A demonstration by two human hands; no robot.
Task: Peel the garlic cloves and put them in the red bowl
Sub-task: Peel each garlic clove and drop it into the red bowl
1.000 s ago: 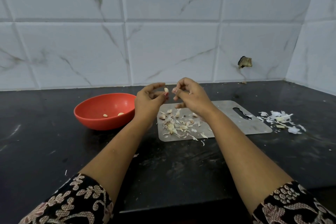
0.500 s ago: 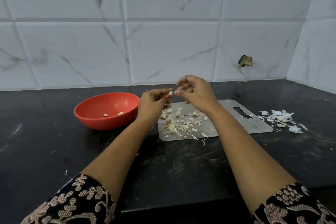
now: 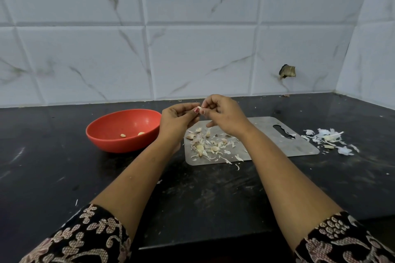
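Garlic clove [image 3: 199,109] pinched between left hand [image 3: 175,119] and right hand [image 3: 223,117], above steel board [image 3: 292,145]

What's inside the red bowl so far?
The red bowl holds two pale garlic cloves, apart from each other on its floor. Its near wall hides the nearest strip of the floor, and the left hand covers its right rim.

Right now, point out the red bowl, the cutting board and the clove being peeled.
red bowl [image 3: 124,146]: head view, outer front wall.
cutting board [image 3: 295,147]: head view, bare right part.
garlic clove [image 3: 199,108]: head view, exposed pale tip.
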